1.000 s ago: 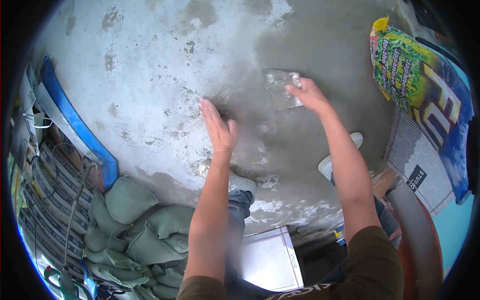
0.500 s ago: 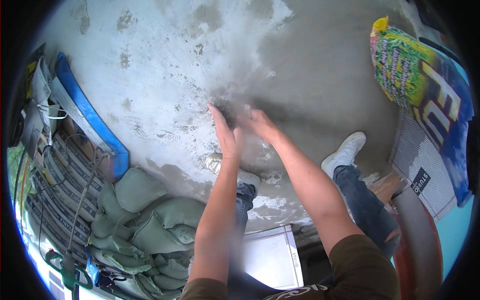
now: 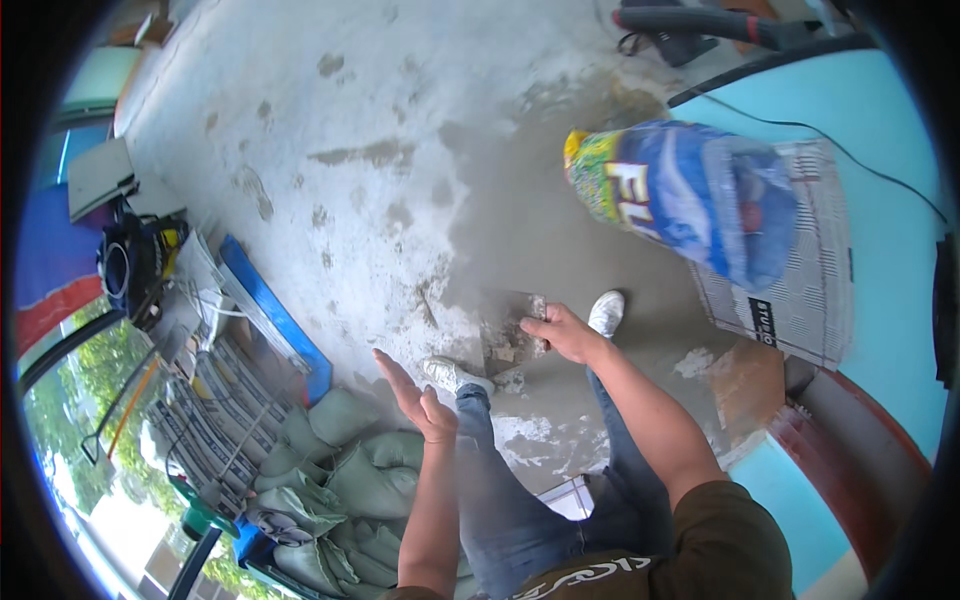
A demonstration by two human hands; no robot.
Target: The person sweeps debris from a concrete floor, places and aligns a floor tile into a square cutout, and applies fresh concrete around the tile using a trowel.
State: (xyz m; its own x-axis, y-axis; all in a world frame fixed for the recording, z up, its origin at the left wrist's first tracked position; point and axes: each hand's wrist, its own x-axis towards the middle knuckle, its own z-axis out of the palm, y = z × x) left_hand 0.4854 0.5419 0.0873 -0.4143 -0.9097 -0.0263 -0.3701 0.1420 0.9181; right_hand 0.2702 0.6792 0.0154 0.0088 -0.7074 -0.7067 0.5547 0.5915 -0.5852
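Observation:
My right hand (image 3: 565, 333) grips a flat rectangular blade (image 3: 512, 325) by its right edge, fingers wrapped round it. The blade is grey, smeared with dirt or mortar, and hard to tell from the floor behind. My left hand (image 3: 415, 403) hangs open to the left, apart from the blade, fingers stretched and thumb out, with nothing in it. Below lies the grey concrete floor (image 3: 370, 230), pale and stained on the left. On the right is a darker, smoother wet-looking patch (image 3: 540, 240). My white shoes (image 3: 606, 312) stand on either side of the blade.
Green-grey filled sacks (image 3: 345, 480) and stacked printed bags (image 3: 215, 415) sit at the lower left beside a blue-edged long panel (image 3: 275, 310). A colourful plastic bag (image 3: 670, 195) lies at the right on patterned cardboard (image 3: 790, 300). A cable (image 3: 780, 123) crosses the turquoise surface (image 3: 890, 290).
My hands were close together low over the floor; now they are apart, the left one further left. The view has widened and turned, and the right hand's blade shows more clearly.

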